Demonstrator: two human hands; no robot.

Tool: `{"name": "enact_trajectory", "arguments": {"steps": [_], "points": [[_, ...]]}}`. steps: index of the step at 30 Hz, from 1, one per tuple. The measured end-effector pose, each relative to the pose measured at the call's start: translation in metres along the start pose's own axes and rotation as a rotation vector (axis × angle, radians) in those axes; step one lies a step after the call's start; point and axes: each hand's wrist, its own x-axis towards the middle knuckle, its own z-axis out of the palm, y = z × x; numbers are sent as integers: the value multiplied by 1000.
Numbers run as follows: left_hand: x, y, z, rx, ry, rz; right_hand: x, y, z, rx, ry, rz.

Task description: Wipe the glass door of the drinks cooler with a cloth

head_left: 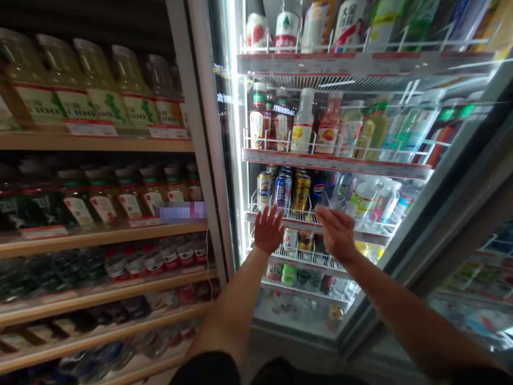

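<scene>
Both my arms reach into an open lit drinks fridge. My left hand (267,230) is open, fingers up, just in front of the wire shelf (377,231) that carries drink cans (284,190), near the silver and blue ones. My right hand (337,233) is also open, palm down, at the same shelf's front edge below a dark Pepsi can (319,191). Neither hand holds anything. More cans (305,240) stand on the shelf below, partly hidden by my hands.
Upper fridge shelves hold bottles (303,125) of juice and tea. The open glass door (449,176) stands at the right. Left of the fridge frame (208,160), wooden shelves (96,143) carry rows of bottled drinks.
</scene>
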Motion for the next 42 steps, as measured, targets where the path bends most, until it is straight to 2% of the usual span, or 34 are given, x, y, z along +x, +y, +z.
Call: {"name": "enact_trajectory", "arguments": {"steps": [2,4,6,10,12,16,17,19,22,24,25,30,31,33,37,39,42], "points": [[0,-7,-10,-29,-30,34,-15,-16,6,54,-159,-176],[-2,-20,-19,-34,-51,62,-20,-25,9,80,-251,-262],[-4,-35,-24,-11,-53,68,-6,-23,8,53,-213,-188],[-7,-58,-20,62,-61,71,34,-15,10,-40,21,40],[-8,-62,-14,84,-49,84,33,-24,15,-45,27,39],[-11,-62,-8,86,-17,96,3,-54,25,64,-244,-234],[-11,-62,-7,86,-24,88,1,-56,25,79,-270,-255],[-13,-62,-6,81,-51,70,9,-54,23,68,-239,-188],[-15,-63,-4,59,-74,55,37,-42,22,4,-73,19],[-16,-63,-4,49,-62,58,45,-44,27,-24,8,98],[-16,-63,-4,47,-56,60,42,-49,31,-17,-1,79],[-13,-62,-6,74,-23,78,0,-77,44,106,-256,-264],[-13,-61,-6,76,-19,79,-2,-74,41,105,-266,-262],[-14,-61,-5,65,-21,73,3,-60,31,64,-237,-164],[-14,-61,-5,34,-27,62,14,-29,12,-37,-83,64],[-13,-61,-6,34,-13,70,3,-29,9,-22,-88,36],[-11,-61,-7,42,6,79,-20,-34,6,74,-233,-148]]}}
